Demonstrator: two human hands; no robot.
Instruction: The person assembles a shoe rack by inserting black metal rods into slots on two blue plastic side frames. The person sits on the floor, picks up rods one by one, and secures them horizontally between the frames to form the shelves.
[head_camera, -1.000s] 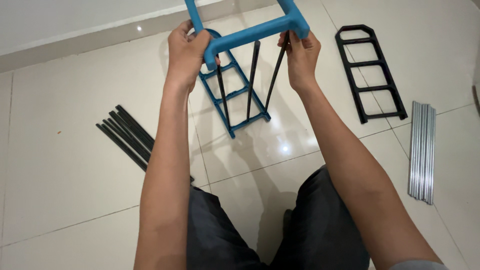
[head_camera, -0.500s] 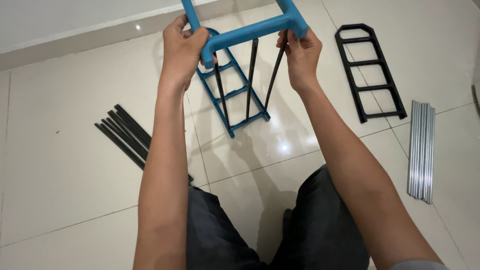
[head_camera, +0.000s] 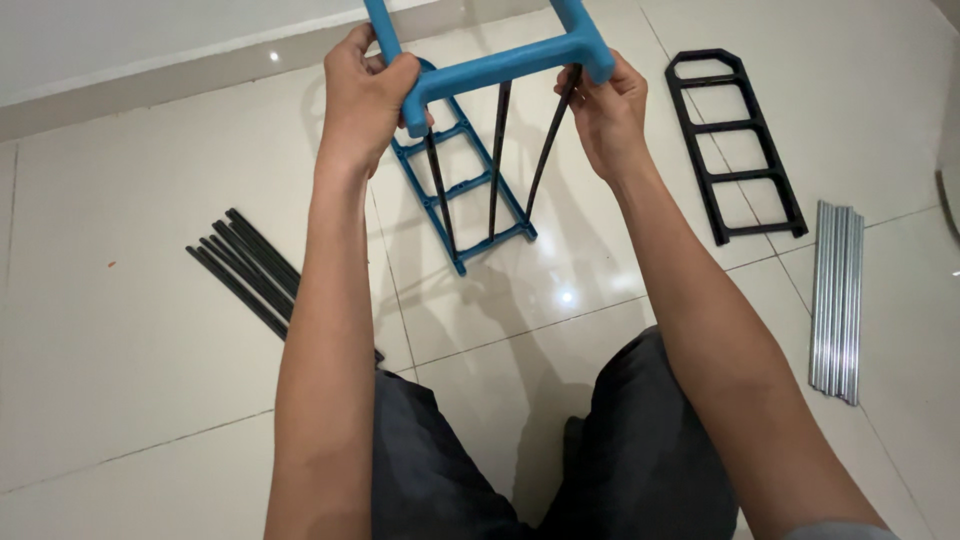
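Blue frame (head_camera: 500, 68) top cut off (both hands (head_camera: 365, 95) gripping).

I read this as a home room: glossy cream floor tiles (head_camera: 120, 350), a plain wall skirting (head_camera: 200, 75), rack parts laid out loose.

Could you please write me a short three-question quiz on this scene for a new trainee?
1. True or false: the left hand grips the upper blue frame.
2. Which loose item lies nearest the right forearm? A black ladder frame; B silver rods; C black rods.
3. How many black rods join the two blue frames?

Key: 1 true; 2 A; 3 three.
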